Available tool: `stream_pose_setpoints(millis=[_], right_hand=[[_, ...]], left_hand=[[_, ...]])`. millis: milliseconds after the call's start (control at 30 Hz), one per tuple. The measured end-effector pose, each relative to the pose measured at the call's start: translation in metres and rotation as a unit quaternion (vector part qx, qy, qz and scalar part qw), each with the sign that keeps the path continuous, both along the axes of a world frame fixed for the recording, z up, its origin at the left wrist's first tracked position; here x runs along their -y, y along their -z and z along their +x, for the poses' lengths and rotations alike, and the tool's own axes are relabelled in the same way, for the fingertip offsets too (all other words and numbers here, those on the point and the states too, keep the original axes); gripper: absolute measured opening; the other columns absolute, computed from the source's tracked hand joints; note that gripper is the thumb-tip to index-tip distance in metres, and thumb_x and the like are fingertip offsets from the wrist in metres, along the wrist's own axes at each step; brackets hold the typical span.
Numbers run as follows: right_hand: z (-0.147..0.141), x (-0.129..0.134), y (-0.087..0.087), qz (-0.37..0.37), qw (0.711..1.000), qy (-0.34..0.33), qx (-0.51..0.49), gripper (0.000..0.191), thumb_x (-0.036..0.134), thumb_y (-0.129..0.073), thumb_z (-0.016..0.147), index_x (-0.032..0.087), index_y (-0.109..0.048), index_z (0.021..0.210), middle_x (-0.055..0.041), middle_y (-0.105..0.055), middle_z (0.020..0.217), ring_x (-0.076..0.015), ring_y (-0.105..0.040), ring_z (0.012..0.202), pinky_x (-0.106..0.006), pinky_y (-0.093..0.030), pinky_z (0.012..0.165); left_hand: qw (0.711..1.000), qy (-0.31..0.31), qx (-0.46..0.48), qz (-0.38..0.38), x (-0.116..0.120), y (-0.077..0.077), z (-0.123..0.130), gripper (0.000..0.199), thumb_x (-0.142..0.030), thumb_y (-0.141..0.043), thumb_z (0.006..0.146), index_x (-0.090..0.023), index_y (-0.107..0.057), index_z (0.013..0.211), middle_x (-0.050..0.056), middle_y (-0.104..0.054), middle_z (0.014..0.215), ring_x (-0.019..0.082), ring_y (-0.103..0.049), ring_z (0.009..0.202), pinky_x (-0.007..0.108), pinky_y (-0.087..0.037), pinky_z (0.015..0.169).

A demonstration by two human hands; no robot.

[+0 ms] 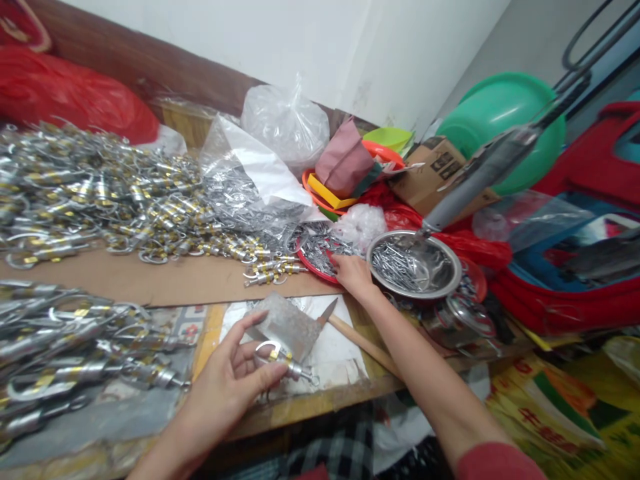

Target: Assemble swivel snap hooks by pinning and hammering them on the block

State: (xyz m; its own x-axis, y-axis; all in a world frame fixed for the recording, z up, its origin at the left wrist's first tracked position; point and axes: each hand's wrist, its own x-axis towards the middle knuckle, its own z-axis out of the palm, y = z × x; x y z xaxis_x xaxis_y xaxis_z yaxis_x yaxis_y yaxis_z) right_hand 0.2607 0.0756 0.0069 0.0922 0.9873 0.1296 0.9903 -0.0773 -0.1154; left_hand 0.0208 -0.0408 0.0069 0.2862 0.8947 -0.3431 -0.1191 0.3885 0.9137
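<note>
My left hand (240,373) holds a small silver metal fitting (293,368) with a curved hook and a yellow band, pinched between thumb and fingers near the bench's front edge. My right hand (350,272) reaches to the rim of a red dish (320,267) heaped with small metal pieces; its fingertips are at the pieces, and whether they grip one is too small to tell. Between the hands a flat metal plate (290,327) lies on white paper, beside a hammer with a pointed head (327,311) and a wooden handle (365,343).
Piles of similar fittings (100,187) cover the left, partly on cardboard (115,280). A steel bowl (415,291) of metal pins stands right of my right hand. Behind are plastic bags (285,123), a carton (440,167) and green basins (505,120). A grey metal bar (480,173) slants above the bowl.
</note>
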Motion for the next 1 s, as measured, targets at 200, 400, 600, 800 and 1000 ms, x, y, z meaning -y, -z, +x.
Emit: stream_pose_setpoints(millis=[200,400,600,800,1000], right_hand=[[0.004,-0.019,0.009,-0.024,1.0,-0.009,-0.005,0.032,0.009,-0.059,0.062,0.02,-0.067,0.092,-0.0101,-0.067,0.088,-0.026,-0.06,0.087,-0.032,-0.043,0.075],[0.016,-0.013,0.01,0.021,0.996,-0.038,-0.081,0.02,0.01,-0.056,0.067,0.014,-0.07,0.081,-0.0102,-0.068,0.086,-0.0228,-0.06,0.086,-0.03,-0.043,0.079],[-0.016,0.035,-0.002,0.091,0.97,-0.089,-0.207,0.022,0.02,-0.053,0.077,0.013,-0.065,0.094,-0.0065,-0.068,0.089,-0.0143,-0.062,0.08,-0.026,-0.047,0.073],[-0.064,0.097,-0.017,0.0,0.893,-0.24,-0.38,0.008,0.012,-0.062,0.068,0.016,-0.069,0.069,-0.001,-0.068,0.065,-0.0112,-0.061,0.06,-0.02,-0.046,0.057],[-0.068,0.097,-0.022,-0.089,0.897,-0.291,-0.321,0.011,0.014,-0.058,0.075,0.018,-0.068,0.075,0.0025,-0.064,0.066,-0.0091,-0.057,0.061,-0.017,-0.042,0.056]], left_hand=[[0.999,-0.005,0.042,-0.007,-0.003,-0.003,-0.001,0.079,-0.026,-0.073,0.057,-0.02,-0.032,0.124,0.001,-0.067,0.072,0.019,-0.066,0.071,0.027,-0.05,0.066],[1.0,-0.015,0.021,-0.005,-0.002,-0.003,-0.001,0.074,-0.024,-0.073,0.056,-0.02,-0.037,0.121,0.0,-0.066,0.071,0.017,-0.065,0.068,0.026,-0.05,0.065],[1.0,-0.02,0.016,-0.003,-0.002,0.001,-0.001,0.073,-0.024,-0.073,0.056,-0.02,-0.038,0.121,0.001,-0.065,0.072,0.018,-0.065,0.07,0.027,-0.05,0.064],[1.0,-0.012,0.02,-0.008,-0.002,-0.002,-0.001,0.073,-0.025,-0.071,0.057,-0.021,-0.037,0.121,0.0,-0.066,0.072,0.018,-0.065,0.069,0.026,-0.049,0.063],[1.0,-0.009,0.017,-0.004,-0.003,0.001,-0.001,0.075,-0.026,-0.073,0.055,-0.02,-0.038,0.121,0.0,-0.066,0.071,0.018,-0.064,0.068,0.027,-0.049,0.061]])
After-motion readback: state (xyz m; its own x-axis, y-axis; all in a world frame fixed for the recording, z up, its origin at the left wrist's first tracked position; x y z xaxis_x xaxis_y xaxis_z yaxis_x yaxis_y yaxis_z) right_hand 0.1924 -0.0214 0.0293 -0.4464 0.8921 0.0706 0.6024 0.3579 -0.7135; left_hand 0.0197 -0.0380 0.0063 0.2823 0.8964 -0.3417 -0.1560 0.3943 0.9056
